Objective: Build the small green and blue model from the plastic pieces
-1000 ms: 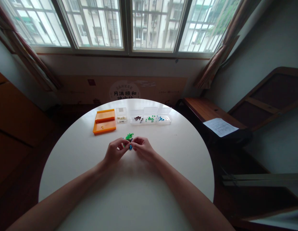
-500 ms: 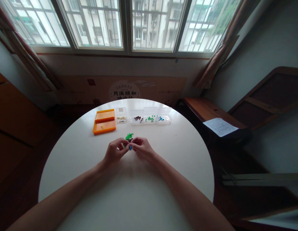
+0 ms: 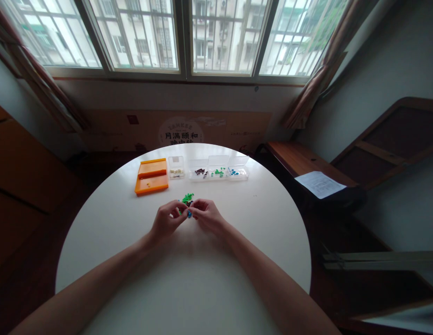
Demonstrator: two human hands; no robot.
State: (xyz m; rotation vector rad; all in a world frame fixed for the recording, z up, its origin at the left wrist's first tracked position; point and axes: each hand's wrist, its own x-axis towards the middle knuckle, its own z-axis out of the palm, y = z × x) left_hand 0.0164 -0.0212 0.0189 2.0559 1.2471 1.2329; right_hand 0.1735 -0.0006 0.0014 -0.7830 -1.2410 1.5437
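Note:
My left hand [image 3: 169, 216] and my right hand [image 3: 206, 213] meet over the middle of the white table, both closed, thumbs and forefingers pinched together. Whatever sits between the fingertips is too small and covered to make out. Just beyond and beneath the fingers lies a pile of small plastic pieces: green pieces [image 3: 187, 197] at the far side, dark ones in the middle and blue pieces [image 3: 189, 214] at the near side. My fingers hide part of this pile.
An orange open case [image 3: 152, 190] stands at the far left of the round white table [image 3: 181, 288]. Beside it is a small clear box [image 3: 182, 163] with pale pieces. To the right, a clear compartment box [image 3: 207, 178] holds brown, green and blue pieces. Papers [image 3: 320, 184] lie on a wooden bench [image 3: 300, 158].

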